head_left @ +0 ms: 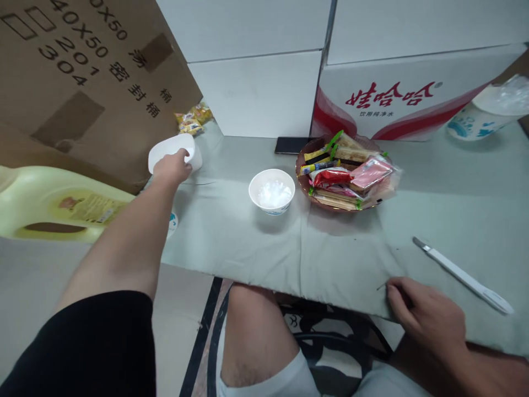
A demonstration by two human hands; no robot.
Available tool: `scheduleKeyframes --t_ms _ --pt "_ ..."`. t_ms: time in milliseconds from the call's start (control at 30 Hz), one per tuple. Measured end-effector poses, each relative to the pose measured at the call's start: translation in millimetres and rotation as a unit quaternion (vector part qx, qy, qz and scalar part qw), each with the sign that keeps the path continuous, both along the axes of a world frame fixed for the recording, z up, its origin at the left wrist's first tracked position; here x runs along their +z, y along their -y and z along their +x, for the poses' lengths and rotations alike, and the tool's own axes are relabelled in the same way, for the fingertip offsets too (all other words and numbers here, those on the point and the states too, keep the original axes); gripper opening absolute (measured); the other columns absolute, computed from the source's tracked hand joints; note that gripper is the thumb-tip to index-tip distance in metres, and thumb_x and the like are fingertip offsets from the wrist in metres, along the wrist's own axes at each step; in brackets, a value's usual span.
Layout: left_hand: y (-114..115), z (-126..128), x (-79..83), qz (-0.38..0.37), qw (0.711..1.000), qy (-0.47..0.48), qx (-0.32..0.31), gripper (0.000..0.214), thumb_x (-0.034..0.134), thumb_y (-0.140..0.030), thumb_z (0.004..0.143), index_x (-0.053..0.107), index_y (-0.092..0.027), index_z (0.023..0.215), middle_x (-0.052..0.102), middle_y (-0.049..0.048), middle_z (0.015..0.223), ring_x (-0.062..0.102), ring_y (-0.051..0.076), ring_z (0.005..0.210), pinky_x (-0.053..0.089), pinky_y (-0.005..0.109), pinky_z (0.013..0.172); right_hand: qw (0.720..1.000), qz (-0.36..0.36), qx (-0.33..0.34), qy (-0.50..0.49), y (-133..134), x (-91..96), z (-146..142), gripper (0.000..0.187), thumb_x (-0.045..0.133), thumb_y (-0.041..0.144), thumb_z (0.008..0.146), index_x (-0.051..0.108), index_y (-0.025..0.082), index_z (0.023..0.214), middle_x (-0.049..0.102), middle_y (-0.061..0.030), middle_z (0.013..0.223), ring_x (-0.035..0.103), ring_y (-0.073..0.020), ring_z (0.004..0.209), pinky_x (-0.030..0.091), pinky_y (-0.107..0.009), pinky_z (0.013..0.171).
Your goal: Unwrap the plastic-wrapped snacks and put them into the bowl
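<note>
Far out at the table's left side, my left hand (172,165) is closed on a white rounded container (194,157), with its fingers at the near side; what is inside cannot be seen. My right hand (427,311) rests curled at the table's front edge. A thin dark sliver shows at its fingertips, too small to name. Nearby on the right lies a scalpel-like knife (465,275) with a white handle. Between the hands stands a white paper bowl (271,193) with clear, crinkled plastic in it.
A glass bowl (303,190) of packaged snacks stands behind the paper bowl, beside a dark phone (292,145). Another paper bowl (475,121) is at back right before a water carton (397,102). A large cardboard box (95,82), yellow packets (190,120) and a yellow jug (61,204) border the left.
</note>
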State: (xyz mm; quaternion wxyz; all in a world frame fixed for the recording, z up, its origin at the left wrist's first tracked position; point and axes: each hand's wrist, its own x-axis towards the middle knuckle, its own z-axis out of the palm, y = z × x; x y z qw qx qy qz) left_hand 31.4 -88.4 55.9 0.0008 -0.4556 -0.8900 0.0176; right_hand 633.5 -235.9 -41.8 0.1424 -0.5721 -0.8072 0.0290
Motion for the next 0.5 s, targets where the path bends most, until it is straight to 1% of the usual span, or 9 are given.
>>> scheduleKeyframes --t_ms 67,100,167,233,267,333,400,500 --pt "7.2 2.0 3.4 0.008 1.0 -0.004 0.021 0.038 0.069 -0.032 0.074 0.058 -0.024 0.11 0.067 0.0129 0.107 0.058 0.038 0.115 0.045 0.057 0.097 1.0 0.011 0.007 -0.001 -0.2 0.0 0.8 0.041 0.043 0.044 0.094 0.072 0.024 0.071 0.071 -0.0057 0.063 0.064 -0.0234 0.058 0.038 -0.031 0.053" --pt "9.9 3.3 5.0 0.017 0.999 -0.002 0.041 0.037 0.074 -0.032 0.069 0.056 -0.022 0.101 0.066 0.0105 0.1 0.057 0.037 0.115 0.043 0.059 0.099 1.0 0.017 0.015 -0.001 -0.2 -0.2 1.2 0.041 0.043 0.043 0.094 0.072 0.024 0.071 0.07 -0.0053 0.062 0.064 -0.0233 0.057 0.038 -0.031 0.053" --pt "11.7 6.6 8.2 0.047 0.996 0.011 0.069 0.048 0.084 -0.036 0.058 0.046 -0.021 0.084 0.06 0.0066 0.089 0.053 0.037 0.117 0.039 0.063 0.103 0.999 0.031 0.027 -0.003 -0.2 -0.3 1.4 0.041 0.043 0.042 0.095 0.071 0.024 0.072 0.069 -0.0044 0.061 0.064 -0.0231 0.056 0.038 -0.031 0.053" --pt "7.6 11.5 11.2 0.102 0.993 0.025 0.057 0.06 0.088 -0.042 0.05 0.038 -0.021 0.076 0.057 0.0056 0.089 0.047 0.037 0.121 0.034 0.065 0.106 0.998 0.042 0.037 -0.009 -0.5 0.1 0.8 0.041 0.042 0.042 0.096 0.071 0.024 0.072 0.069 -0.0037 0.059 0.063 -0.0228 0.055 0.038 -0.031 0.053" --pt "3.2 14.6 12.8 0.131 0.99 0.026 0.035 0.061 0.088 -0.044 0.051 0.037 -0.021 0.076 0.057 0.0062 0.092 0.046 0.037 0.123 0.033 0.065 0.108 0.998 0.045 0.041 -0.012 -0.7 0.2 0.7 0.042 0.042 0.042 0.097 0.071 0.024 0.072 0.069 -0.0034 0.059 0.063 -0.0227 0.055 0.038 -0.032 0.052" --pt "-10.1 21.1 15.9 0.167 0.986 0.018 -0.006 0.052 0.084 -0.045 0.058 0.044 -0.021 0.082 0.058 0.0088 0.105 0.045 0.036 0.124 0.034 0.062 0.109 0.998 0.04 0.039 -0.013 -0.5 -0.5 1.9 0.042 0.041 0.043 0.098 0.071 0.025 0.074 0.07 -0.0034 0.062 0.064 -0.0232 0.056 0.041 -0.033 0.052" --pt "-28.6 26.1 18.4 0.158 0.987 0.012 -0.014 0.045 0.079 -0.039 0.065 0.054 -0.019 0.097 0.058 0.0134 0.12 0.047 0.036 0.125 0.037 0.06 0.109 0.999 0.011 0.04 -0.013 1.6 -4.6 6.9 0.04 0.043 0.045 0.097 0.072 0.026 0.077 0.072 -0.0029 0.066 0.065 -0.0236 0.057 0.043 -0.034 0.052" --pt "-64.4 25.9 16.7 0.116 0.993 0.026 0.007 0.054 0.073 -0.033 0.073 0.058 -0.015 0.121 0.052 0.0208 0.14 0.05 0.038 0.131 0.041 0.053 0.111 0.997 -0.061 0.022 -0.041 10.6 -20.0 21.1 0.033 0.051 0.051 0.094 0.073 0.029 0.082 0.073 -0.0016 0.071 0.067 -0.0236 0.061 0.046 -0.035 0.051"
